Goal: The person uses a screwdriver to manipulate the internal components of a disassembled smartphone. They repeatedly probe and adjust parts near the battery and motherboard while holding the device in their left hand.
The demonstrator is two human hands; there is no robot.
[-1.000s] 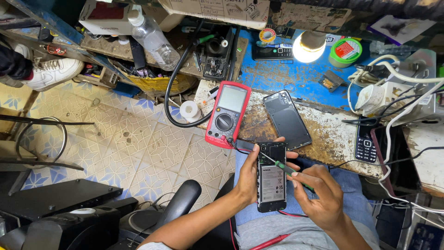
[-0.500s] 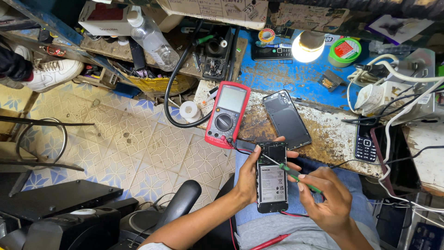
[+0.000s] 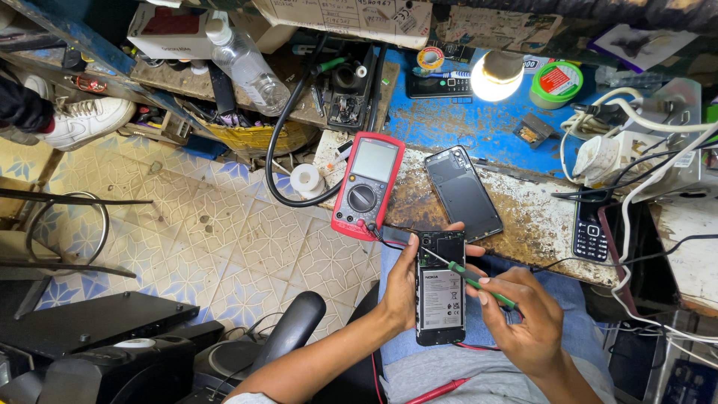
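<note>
both hands busy off the bench edge: left grip clamps opened phone, right grip pinches screwdriver.

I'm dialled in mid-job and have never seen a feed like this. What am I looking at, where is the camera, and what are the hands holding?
There is no machine here: these are a person's two bare hands, seen from a camera worn on their head and looking down over their lap. The left hand holds an opened phone with its back off and battery showing. The right hand holds a green-handled screwdriver, its tip at the phone's upper part. On the worn workbench beyond lie a red multimeter, the phone's dark back cover, a small keypad phone and a lit lamp. A tiled floor is at left.
</note>
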